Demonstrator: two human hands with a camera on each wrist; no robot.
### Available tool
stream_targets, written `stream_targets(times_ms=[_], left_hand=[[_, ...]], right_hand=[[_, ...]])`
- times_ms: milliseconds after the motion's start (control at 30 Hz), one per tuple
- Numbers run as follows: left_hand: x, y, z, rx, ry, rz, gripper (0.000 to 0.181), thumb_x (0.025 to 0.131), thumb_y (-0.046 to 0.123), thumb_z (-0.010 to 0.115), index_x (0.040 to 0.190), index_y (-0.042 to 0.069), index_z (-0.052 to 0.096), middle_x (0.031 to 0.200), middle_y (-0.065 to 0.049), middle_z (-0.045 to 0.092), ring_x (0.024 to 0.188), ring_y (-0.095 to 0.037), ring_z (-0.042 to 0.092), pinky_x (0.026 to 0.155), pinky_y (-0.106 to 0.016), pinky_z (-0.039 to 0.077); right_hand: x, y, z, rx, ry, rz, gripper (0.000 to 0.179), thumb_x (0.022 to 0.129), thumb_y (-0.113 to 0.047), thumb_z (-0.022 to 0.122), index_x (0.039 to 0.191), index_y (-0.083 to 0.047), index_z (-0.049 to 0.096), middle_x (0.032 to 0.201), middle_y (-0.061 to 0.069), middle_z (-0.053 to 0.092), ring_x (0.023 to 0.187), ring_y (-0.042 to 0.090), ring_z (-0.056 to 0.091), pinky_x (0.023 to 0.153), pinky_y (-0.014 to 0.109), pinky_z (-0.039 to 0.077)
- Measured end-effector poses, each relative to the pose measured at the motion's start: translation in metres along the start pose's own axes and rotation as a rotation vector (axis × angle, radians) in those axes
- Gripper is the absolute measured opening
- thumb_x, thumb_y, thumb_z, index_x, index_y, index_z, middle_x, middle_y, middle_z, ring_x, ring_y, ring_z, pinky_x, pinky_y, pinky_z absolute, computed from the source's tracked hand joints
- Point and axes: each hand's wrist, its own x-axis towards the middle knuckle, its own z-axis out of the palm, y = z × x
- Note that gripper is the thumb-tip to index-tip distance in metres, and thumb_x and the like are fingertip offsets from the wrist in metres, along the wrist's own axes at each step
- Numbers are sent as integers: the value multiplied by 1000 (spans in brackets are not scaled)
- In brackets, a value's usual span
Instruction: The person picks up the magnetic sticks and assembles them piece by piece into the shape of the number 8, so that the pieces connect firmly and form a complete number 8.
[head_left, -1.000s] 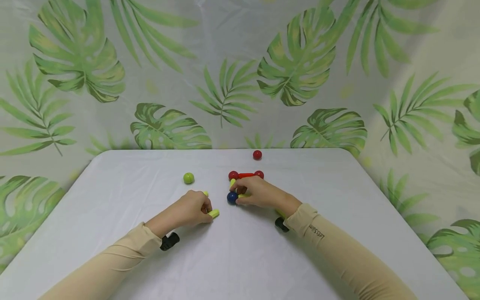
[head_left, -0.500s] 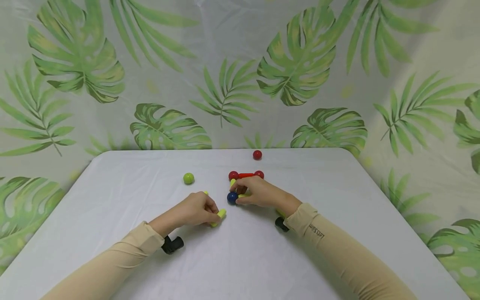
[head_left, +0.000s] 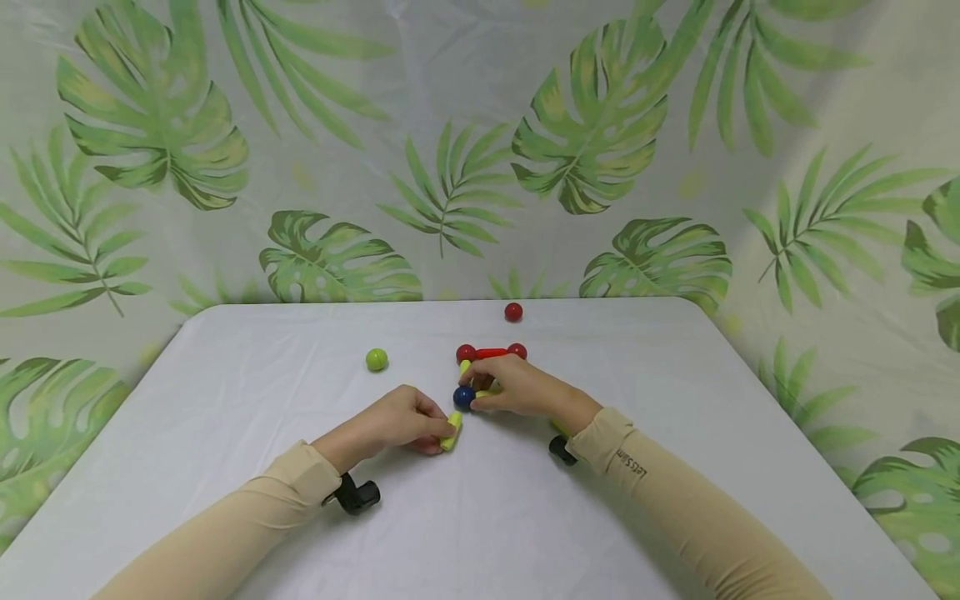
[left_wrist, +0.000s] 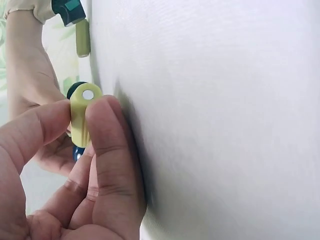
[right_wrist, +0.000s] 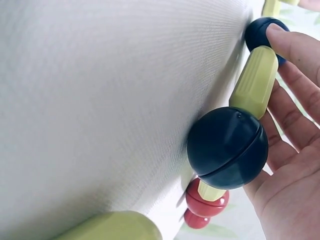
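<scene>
In the head view my left hand (head_left: 405,417) pinches a yellow-green magnetic rod (head_left: 452,431) just in front of a dark blue ball (head_left: 464,397), apart from it. A silvery magnet dot shows on the rod's end (left_wrist: 86,115) in the left wrist view. My right hand (head_left: 517,383) holds that blue ball between thumb and fingers. The right wrist view shows a rod (right_wrist: 254,82) linking it to a second blue ball (right_wrist: 227,148), largely covered by my hand in the head view. Another rod (head_left: 465,367) runs from the held ball to a red ball (head_left: 466,354).
A red rod (head_left: 491,353) joins that red ball to another one (head_left: 517,352). One loose red ball (head_left: 513,312) lies near the far edge, and a green ball (head_left: 377,359) lies left. Another yellow-green rod (head_left: 558,428) is partly hidden under my right wrist.
My left hand has moved right with its magnetic rod, closer to the blue ball, and the rod has turned to point more away from me. The right hand stays put on the ball.
</scene>
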Motion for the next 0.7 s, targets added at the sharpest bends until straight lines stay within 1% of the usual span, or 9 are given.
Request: stream_targets(times_ms=[167,533,700], left_hand=[[4,0,2,-76,-16,-17,17,95,18,81,100,2,82,80,1,76,66,-5,69,72,-20,60],[11,0,6,-167,-8,-34,20,99,16,79,105,-3,81,85,-4,77,68,-6,71,71,-19,61],[13,0,8,-199,-5,-53,20,99,17,79,106,-2,81,85,-4,77,67,-6,72,70,-18,60]], right_hand=[[-1,-1,0,10,-4,9,34,97,-18,82,128,-10,73,118,3,78,111,17,72,103,36,58],[-1,-4,-1,29,-7,10,34,96,-18,82,128,-10,73,118,3,77,111,17,72,103,36,59],[-2,-3,0,27,-4,23,34,96,-17,83,128,-11,73,117,2,77,110,16,72,103,35,58]])
